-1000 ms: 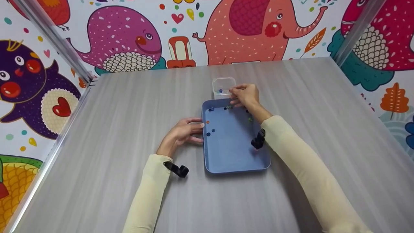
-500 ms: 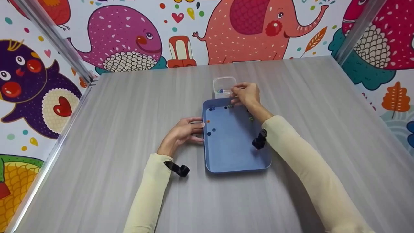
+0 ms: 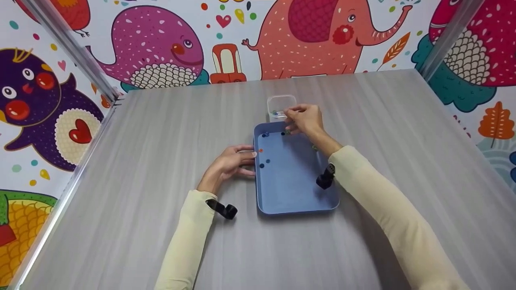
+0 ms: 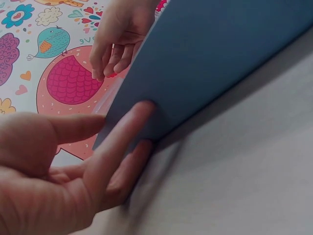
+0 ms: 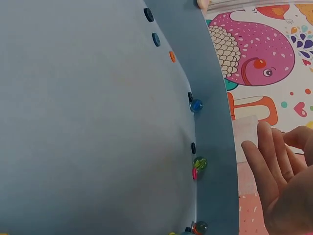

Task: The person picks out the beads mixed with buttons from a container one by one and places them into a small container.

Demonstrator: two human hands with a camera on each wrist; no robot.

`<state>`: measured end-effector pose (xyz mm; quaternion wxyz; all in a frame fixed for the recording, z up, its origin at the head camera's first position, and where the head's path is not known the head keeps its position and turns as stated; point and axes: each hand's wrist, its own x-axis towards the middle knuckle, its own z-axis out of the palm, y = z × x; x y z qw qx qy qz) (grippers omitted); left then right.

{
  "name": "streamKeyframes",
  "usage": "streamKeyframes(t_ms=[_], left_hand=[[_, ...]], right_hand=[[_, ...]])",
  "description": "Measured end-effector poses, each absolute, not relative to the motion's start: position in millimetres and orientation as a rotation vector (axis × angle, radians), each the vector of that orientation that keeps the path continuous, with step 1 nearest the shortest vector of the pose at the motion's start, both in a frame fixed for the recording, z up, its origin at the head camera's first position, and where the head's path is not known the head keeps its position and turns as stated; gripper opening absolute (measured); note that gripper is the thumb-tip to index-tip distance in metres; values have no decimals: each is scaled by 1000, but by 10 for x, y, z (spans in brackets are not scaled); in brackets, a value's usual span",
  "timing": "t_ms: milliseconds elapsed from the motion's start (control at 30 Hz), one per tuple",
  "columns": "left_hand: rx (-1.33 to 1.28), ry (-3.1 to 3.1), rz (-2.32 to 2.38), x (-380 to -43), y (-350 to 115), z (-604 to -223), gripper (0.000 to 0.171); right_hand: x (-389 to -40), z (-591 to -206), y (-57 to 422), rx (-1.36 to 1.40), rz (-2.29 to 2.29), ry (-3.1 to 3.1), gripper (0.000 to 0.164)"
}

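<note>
A shallow blue tray lies lengthwise on the table, with several buttons and glass marbles mostly along its left and far sides. My left hand rests against the tray's left side; in the left wrist view its straight fingertips touch the outer wall. Beyond the far end stands a small clear container with a few small coloured pieces inside. Over its right edge is my right hand, thumb and forefinger close together. Whether anything sits between those fingertips is hidden. The other right-hand fingers are stretched out.
In the right wrist view, an orange button, a dark button, a blue marble and a green marble lie near the tray wall. Grey tabletop surrounds the tray. A patterned wall rises behind.
My right hand has shifted slightly left over the clear container, and the coloured pieces inside look a little rearranged. My left hand stays against the tray.
</note>
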<state>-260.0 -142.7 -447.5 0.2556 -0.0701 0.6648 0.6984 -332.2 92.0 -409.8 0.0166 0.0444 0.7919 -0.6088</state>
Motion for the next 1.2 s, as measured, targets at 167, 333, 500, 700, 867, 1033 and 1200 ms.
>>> streamKeyframes(t_ms=[167,333,500,700,867,1033,1200], left_hand=[[-194,1814,1892,-2593,-1426,-4462,50],[-203,1823,1889,-2594,-1424,-4464,52],[-205,1824,1888,-2597,-1423,-4470,51],[-214,1828,1886,-2596,-1425,-4468,49],[-214,1815,1893,-2596,-1432,-4475,48],[-212,1808,1890,-2596,-1432,-4477,48],[-198,1816,1882,-2604,-1428,-4474,50]], right_hand=[[-3282,-4118,899,123,-1892,2439,27],[-3246,-4166,866,100,-1852,2435,30],[-3218,-4221,843,101,-1812,2428,32],[-3192,-4259,822,112,-1778,2400,35],[-3183,-4292,799,109,-1762,2368,37],[-3175,-4322,769,117,-1738,2344,37],[-3177,-4323,724,145,-1720,2315,35]])
